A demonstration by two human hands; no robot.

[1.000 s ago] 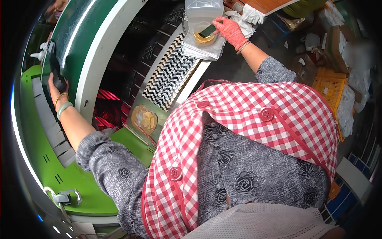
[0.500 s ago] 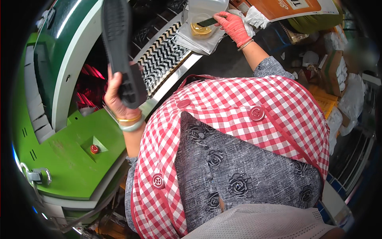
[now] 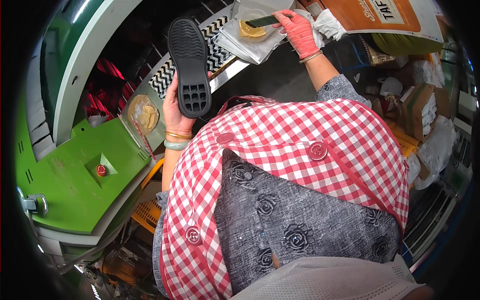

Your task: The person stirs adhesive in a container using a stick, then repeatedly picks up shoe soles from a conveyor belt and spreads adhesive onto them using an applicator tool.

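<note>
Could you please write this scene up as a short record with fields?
Left hand: holds a black shoe sole, tread in view
Right hand: in a pinkish-red glove, holds a dark flat tool
Tool tip: at the yellow material; contact unclear
Behind sole: black-and-white zigzag strip
Left side: green panel with red button

Open gap between sole (image 3: 189,67) and right hand (image 3: 298,34)

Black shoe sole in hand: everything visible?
The shoe sole is black, rubbery-looking, long with rounded ends. Its tread faces the camera: wavy ridges at the far end, a plainer middle, recessed cells at the near end. The left hand grips its near half, in front of a chevron-patterned strip.
</note>
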